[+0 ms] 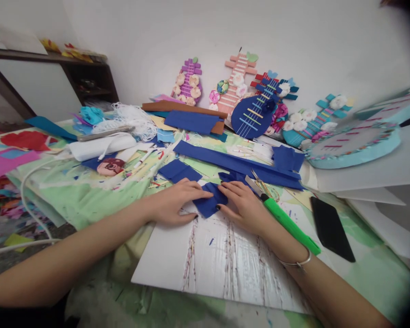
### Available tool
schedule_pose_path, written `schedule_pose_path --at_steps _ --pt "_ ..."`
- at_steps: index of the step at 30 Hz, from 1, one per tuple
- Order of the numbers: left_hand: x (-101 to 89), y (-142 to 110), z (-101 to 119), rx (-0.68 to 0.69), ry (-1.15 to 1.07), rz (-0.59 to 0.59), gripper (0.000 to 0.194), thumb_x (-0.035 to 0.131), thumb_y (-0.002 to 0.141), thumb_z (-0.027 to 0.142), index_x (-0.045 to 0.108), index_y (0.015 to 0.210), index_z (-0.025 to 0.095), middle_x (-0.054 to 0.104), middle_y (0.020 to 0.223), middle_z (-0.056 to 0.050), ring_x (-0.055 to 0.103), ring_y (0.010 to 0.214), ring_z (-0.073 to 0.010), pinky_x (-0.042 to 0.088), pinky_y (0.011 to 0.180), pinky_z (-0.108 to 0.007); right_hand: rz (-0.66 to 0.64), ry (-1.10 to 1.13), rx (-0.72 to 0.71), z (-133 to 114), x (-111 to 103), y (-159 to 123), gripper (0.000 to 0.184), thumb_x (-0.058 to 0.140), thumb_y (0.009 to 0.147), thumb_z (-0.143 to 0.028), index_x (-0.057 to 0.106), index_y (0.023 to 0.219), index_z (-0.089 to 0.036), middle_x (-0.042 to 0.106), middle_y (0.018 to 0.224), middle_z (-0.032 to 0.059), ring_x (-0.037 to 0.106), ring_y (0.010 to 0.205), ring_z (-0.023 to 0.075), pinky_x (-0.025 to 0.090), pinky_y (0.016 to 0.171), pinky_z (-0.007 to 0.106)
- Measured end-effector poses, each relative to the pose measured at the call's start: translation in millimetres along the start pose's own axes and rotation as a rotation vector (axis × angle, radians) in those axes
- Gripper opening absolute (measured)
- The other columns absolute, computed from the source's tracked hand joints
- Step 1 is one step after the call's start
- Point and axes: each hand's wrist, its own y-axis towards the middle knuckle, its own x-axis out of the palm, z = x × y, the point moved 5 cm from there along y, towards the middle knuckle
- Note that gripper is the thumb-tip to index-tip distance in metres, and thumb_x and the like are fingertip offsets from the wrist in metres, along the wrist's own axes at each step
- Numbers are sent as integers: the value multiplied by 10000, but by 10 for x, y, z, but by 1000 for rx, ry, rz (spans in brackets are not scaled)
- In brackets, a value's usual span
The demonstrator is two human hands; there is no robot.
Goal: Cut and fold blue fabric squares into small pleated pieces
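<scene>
A small piece of dark blue crepe paper (207, 207) lies over the far edge of a white board (167, 264) in front of me. My left hand (177, 200) holds it from the left, index finger across the top and thumb low at its edge. From the right, my right hand (241, 202) grips the same piece between bent fingers and thumb. Streaks of dried glue and coloured bits run down the board. Another folded blue piece (179, 171) sits just beyond my left hand. Scissors (261, 182) and a green-handled cutter (290, 223) lie by my right hand.
A long blue paper strip (232, 161) stretches across the table. A black phone (331, 228) lies at the right. Paper-decorated lute shapes, one dark blue (249, 116), lean on the wall. White string (136, 120) is heaped at the back left; a white cable (23, 187) hangs at the left.
</scene>
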Motion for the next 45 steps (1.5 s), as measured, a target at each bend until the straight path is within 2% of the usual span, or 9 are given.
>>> schedule_pose_path --at_steps 5,11,14,17,23,27,32,39,45 --pt "37 46 -49 -37 26 125 323 450 879 191 591 1170 205 654 1060 -71 567 1027 -203 456 910 -347 70 141 -168 -147 -51 -8 364 627 834 -317 615 1166 -169 658 1154 118 520 1091 277 448 900 504" --pt "59 65 -131 -160 22 211 361 451 884 175 541 1233 186 628 958 -73 607 911 -185 495 815 -316 165 172 -203 -184 -5 8 180 561 868 -143 670 1010 -156 711 1008 98 551 900 217 498 791 403" --pt "62 58 -97 -111 -19 211 402 469 873 160 498 1273 196 639 959 -60 605 915 -181 491 817 -313 261 199 -189 -148 -19 -3 194 517 876 -90 682 952 -158 720 919 91 568 794 190 512 709 344" --pt "37 50 -53 -42 -61 214 402 499 842 123 518 1238 193 655 943 -42 601 896 -167 488 801 -293 271 218 -145 -95 -18 -18 213 510 862 -67 694 911 -163 721 881 84 613 779 182 528 692 319" --pt "-33 52 2 131 -69 304 156 517 828 88 643 852 177 690 820 -24 569 830 -171 474 797 -310 262 291 36 64 -8 -40 241 530 816 -66 719 878 -202 740 903 58 688 830 175 562 772 308" --pt "-7 59 -22 128 -104 264 154 516 824 73 638 819 168 688 827 -33 556 864 -179 467 790 -307 218 360 89 127 21 -32 243 548 774 -65 729 861 -201 743 925 68 694 857 186 562 805 334" --pt "18 78 -32 71 -125 210 138 522 864 102 641 833 165 678 823 -26 559 853 -165 441 814 -301 183 377 -17 51 -2 5 283 561 727 -36 725 872 -215 725 975 58 604 925 216 528 831 402" --pt "23 106 -71 5 -230 85 164 538 886 134 688 895 197 665 896 -25 572 885 -149 430 809 -266 29 453 -114 -29 14 18 226 528 829 -70 711 866 -197 709 946 68 585 919 197 507 836 379" --pt "18 135 -117 -66 -296 73 199 503 876 92 644 980 185 679 938 -28 607 871 -138 452 779 -249 41 448 -84 -20 39 15 313 415 874 -43 684 914 -197 695 947 67 588 930 188 499 842 377"
